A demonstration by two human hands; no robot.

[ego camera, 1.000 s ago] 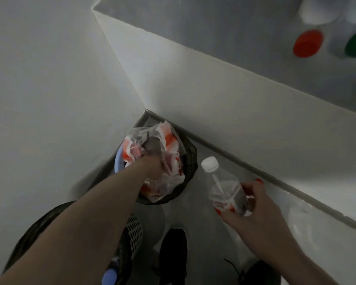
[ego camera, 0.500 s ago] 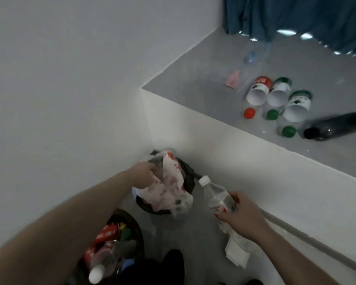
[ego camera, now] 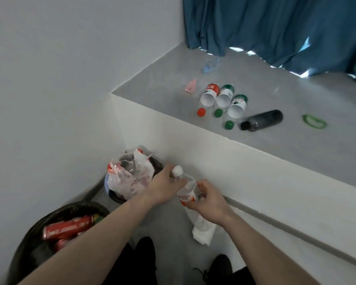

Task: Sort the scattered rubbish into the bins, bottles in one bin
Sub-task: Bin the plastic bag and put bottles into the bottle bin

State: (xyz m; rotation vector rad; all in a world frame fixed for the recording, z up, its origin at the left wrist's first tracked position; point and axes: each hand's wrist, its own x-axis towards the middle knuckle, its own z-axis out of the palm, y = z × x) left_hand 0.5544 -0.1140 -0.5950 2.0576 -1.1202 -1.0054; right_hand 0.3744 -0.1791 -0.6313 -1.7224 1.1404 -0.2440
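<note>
- The right hand (ego camera: 209, 204) holds a clear bottle (ego camera: 188, 192) around its middle, fingers curled round it, just at the orange label.
- The bottle tilts — its white cap (ego camera: 177, 171) points up and to the left.
- The left hand (ego camera: 164, 188) is right at the top of the bottle, next to the cap. Its fingers bend round the neck, but how tight that grip is I cannot tell.
- A white paper (ego camera: 202, 229) hangs below the right hand, under the bottle's bottom end.
- Just behind the left hand is a small bin (ego camera: 156, 163) in the corner, stuffed with a crumpled plastic bag (ego camera: 130, 175).
- A bigger black bin (ego camera: 29, 239) sits lower left, well apart from the hands, with red cans (ego camera: 67, 227) inside.
- Up on the grey ledge (ego camera: 275, 157) lie three bottles side by side (ego camera: 224, 99), one with a red cap and two with green caps.
- A dark bottle (ego camera: 262, 120) lies just beside them, and a green scrap (ego camera: 314, 121) is further right.
- A blue curtain (ego camera: 275, 27) hangs at the back.
</note>
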